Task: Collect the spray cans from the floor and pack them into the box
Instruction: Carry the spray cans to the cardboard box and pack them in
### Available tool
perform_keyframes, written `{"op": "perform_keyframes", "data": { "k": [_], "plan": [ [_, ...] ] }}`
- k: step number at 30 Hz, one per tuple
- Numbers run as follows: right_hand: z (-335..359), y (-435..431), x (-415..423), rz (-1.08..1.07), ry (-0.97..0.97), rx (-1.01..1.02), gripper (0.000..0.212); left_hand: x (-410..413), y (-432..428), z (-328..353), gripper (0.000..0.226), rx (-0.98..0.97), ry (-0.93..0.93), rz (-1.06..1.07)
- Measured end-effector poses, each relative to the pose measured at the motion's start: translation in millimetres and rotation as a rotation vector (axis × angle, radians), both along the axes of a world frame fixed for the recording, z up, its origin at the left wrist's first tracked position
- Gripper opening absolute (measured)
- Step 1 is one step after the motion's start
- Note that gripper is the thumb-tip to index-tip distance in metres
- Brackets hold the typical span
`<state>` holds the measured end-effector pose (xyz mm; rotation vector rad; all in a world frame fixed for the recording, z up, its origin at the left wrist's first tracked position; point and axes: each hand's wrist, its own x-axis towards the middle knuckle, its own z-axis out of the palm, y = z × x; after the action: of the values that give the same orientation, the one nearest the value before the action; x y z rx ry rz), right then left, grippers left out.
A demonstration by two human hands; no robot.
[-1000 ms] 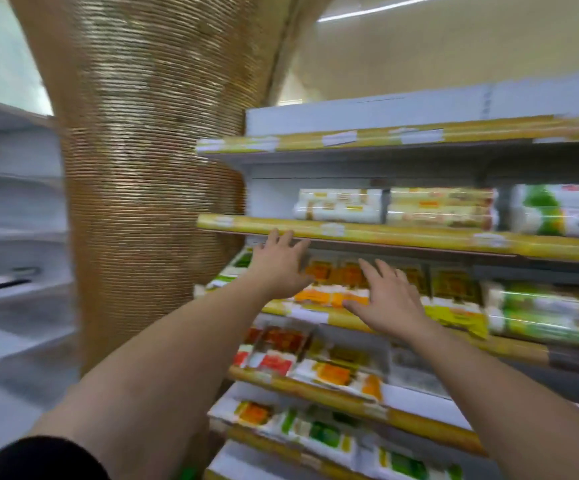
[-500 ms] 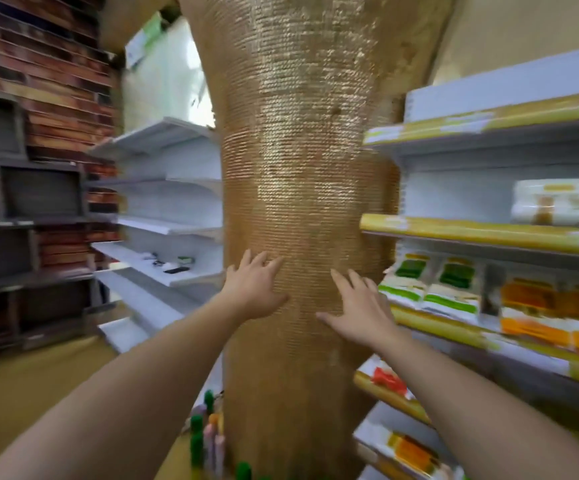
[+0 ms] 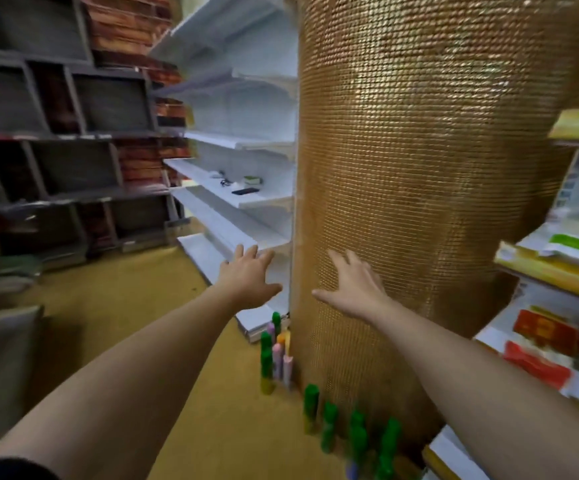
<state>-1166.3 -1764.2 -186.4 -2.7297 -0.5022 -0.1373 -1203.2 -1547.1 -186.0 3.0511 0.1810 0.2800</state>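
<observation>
Several spray cans stand upright on the yellow floor at the foot of a gold pillar. One cluster [image 3: 276, 355] has green, pink and orange caps. A second group of green-capped cans [image 3: 354, 434] stands nearer to me, at the lower middle. My left hand [image 3: 248, 280] is stretched forward with fingers spread, holding nothing, well above the cans. My right hand [image 3: 354, 284] reaches out beside it in front of the pillar, fingers straight and empty. No box is in view.
The wide gold pillar [image 3: 437, 168] fills the middle. White shelves [image 3: 236, 195] with a few small items stand left of it. Dark wooden shelving [image 3: 56, 133] lines the far left. Stocked yellow-edged shelves [image 3: 558, 271] are on the right.
My view has swung left and downward, from the stocked shelves to the pillar and floor. The spray cans have come into sight. Both hands stay outstretched and empty.
</observation>
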Motion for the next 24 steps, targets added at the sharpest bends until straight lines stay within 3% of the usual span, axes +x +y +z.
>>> {"op": "perform_keyframes", "data": {
  "k": [15, 24],
  "plan": [
    [-51.6, 123.3, 235.8, 0.196, 0.156, -0.014, 0.101, 186.6, 95.1, -47.5, 0.081, -0.061, 0.083, 0.148],
    [-99.0, 232.2, 337.5, 0.131, 0.248, -0.029, 0.103, 298.2, 226.6, -96.1, 0.082, -0.096, 0.158, 0.133]
  ]
}}
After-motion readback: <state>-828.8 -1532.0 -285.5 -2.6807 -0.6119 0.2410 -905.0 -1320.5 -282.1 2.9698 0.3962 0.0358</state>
